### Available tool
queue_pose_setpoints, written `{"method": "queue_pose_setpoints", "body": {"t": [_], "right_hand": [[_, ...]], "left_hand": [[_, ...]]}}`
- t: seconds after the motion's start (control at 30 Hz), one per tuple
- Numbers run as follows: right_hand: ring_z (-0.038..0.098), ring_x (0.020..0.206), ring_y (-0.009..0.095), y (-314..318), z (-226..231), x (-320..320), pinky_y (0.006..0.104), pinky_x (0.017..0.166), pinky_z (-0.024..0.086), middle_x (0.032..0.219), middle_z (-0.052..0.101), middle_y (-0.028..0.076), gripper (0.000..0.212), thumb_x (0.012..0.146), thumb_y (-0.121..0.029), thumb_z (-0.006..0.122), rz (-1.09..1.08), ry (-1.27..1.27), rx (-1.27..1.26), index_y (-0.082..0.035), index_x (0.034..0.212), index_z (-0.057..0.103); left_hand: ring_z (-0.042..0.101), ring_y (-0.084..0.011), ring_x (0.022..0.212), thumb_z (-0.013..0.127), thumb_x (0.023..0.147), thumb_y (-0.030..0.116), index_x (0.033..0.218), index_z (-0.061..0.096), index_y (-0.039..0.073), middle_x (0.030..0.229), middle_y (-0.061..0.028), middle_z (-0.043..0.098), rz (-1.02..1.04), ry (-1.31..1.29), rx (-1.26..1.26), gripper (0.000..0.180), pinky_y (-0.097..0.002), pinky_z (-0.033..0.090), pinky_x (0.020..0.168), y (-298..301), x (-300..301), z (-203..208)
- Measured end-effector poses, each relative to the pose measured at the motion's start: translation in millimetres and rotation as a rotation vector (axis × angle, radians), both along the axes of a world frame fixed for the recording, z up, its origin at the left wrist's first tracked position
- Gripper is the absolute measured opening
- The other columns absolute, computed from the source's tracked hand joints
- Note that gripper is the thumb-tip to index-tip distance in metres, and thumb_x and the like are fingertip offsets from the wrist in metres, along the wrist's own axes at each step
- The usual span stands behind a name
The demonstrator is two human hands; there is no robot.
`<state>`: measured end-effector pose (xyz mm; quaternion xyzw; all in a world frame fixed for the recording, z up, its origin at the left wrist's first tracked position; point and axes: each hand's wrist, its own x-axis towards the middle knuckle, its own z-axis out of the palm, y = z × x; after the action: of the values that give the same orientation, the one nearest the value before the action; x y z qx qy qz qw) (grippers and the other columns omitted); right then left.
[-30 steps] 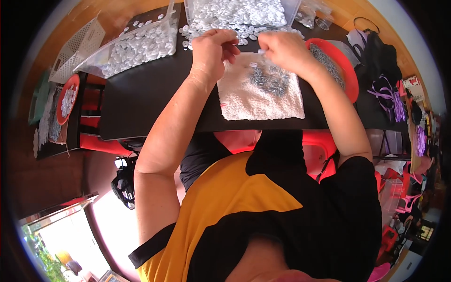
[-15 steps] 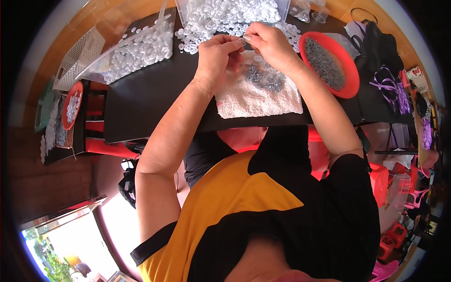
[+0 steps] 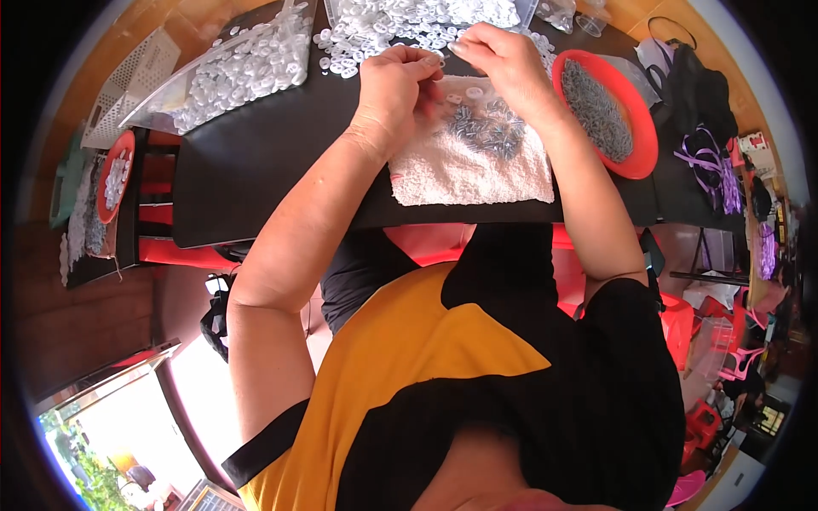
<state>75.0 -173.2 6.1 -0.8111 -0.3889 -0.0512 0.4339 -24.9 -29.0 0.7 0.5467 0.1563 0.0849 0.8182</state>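
My left hand (image 3: 394, 89) is closed in a pinch over the far edge of a pale towel (image 3: 469, 186). A small pale piece (image 3: 441, 62) shows at its fingertips, too small to make out well. Just to the right, my right hand (image 3: 504, 68) also has thumb and finger pressed together, a little apart from the left; whatever they hold is hidden. On the towel below lie many thin grey pieces (image 3: 487, 129) and a few white round plastic pieces (image 3: 474, 93). Beyond the hands, more white round pieces (image 3: 343, 64) are heaped on the black table (image 3: 256, 179).
A red oval dish (image 3: 646, 143) of grey pieces stands beside my right forearm. Clear tubs of white pieces stand at the far left (image 3: 158, 117) and far middle (image 3: 530, 12). Further right are a black bag (image 3: 694, 94) and purple ribbons (image 3: 724, 187). A smaller red dish (image 3: 108, 207) sits left.
My right hand has moved slightly up and away from the left, opening a gap between their fingertips. The left hand keeps its pinch. The whole view has shifted a little.
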Motion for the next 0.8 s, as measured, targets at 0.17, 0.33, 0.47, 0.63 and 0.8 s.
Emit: {"method": "queue_pose_setpoints", "body": {"t": [0.17, 0.33, 0.47, 0.63, 0.8], "right_hand": [[0.064, 0.081, 0.027, -21.0, 11.1, -7.9, 0.0410, 0.071, 0.048, 0.084, 0.065, 0.006, 0.010, 0.080, -0.018, 0.063, 0.048, -0.244, -0.402, -0.009, 0.081, 0.066], [0.062, 0.078, 0.026, -27.1, 5.9, -8.3, 0.0365, 0.068, 0.048, 0.083, 0.062, 0.007, 0.009, 0.078, -0.010, 0.062, 0.137, -0.365, -0.490, -0.007, 0.085, 0.065], [0.062, 0.076, 0.021, -27.1, 11.2, -11.0, 0.0344, 0.068, 0.048, 0.083, 0.063, 0.005, 0.006, 0.079, -0.009, 0.063, 0.165, -0.352, -0.533, -0.006, 0.084, 0.063], [0.060, 0.069, 0.009, -22.9, 9.8, 5.7, 0.0242, 0.065, 0.045, 0.074, 0.064, 0.001, 0.009, 0.080, -0.010, 0.069, 0.240, 0.334, 0.233, -0.003, 0.084, 0.065], [0.063, 0.069, 0.011, -21.2, 16.0, -8.5, 0.0218, 0.063, 0.046, 0.079, 0.066, 0.004, 0.008, 0.083, -0.009, 0.067, 0.180, 0.647, 0.378, -0.002, 0.088, 0.067]], "left_hand": [[0.056, -0.0151, 0.058, 0.061, 0.089, 0.008, 0.095, 0.060, -0.005, 0.078, -0.0097, 0.061, -0.016, -0.037, -0.058, 0.014, -0.0272, 0.042, 0.046, 14.4, 2.9, -6.7], [0.056, -0.0159, 0.053, 0.062, 0.085, 0.006, 0.088, 0.062, -0.005, 0.073, -0.0104, 0.062, -0.041, -0.058, -0.025, 0.010, -0.0273, 0.042, 0.042, 11.1, 2.7, -2.4], [0.058, -0.0155, 0.057, 0.062, 0.086, 0.006, 0.090, 0.062, -0.005, 0.077, -0.0118, 0.063, -0.037, -0.064, 0.003, 0.012, -0.0271, 0.042, 0.044, 11.4, 0.3, -0.6], [0.058, -0.0147, 0.057, 0.063, 0.085, 0.006, 0.088, 0.063, -0.004, 0.078, -0.0126, 0.065, -0.031, -0.094, 0.004, 0.011, -0.0262, 0.042, 0.045, 5.3, -4.8, 8.8], [0.058, -0.0142, 0.056, 0.065, 0.084, 0.006, 0.086, 0.063, -0.004, 0.077, -0.0130, 0.066, -0.042, -0.140, 0.020, 0.010, -0.0251, 0.043, 0.045, 4.0, -6.2, 8.3]]}}
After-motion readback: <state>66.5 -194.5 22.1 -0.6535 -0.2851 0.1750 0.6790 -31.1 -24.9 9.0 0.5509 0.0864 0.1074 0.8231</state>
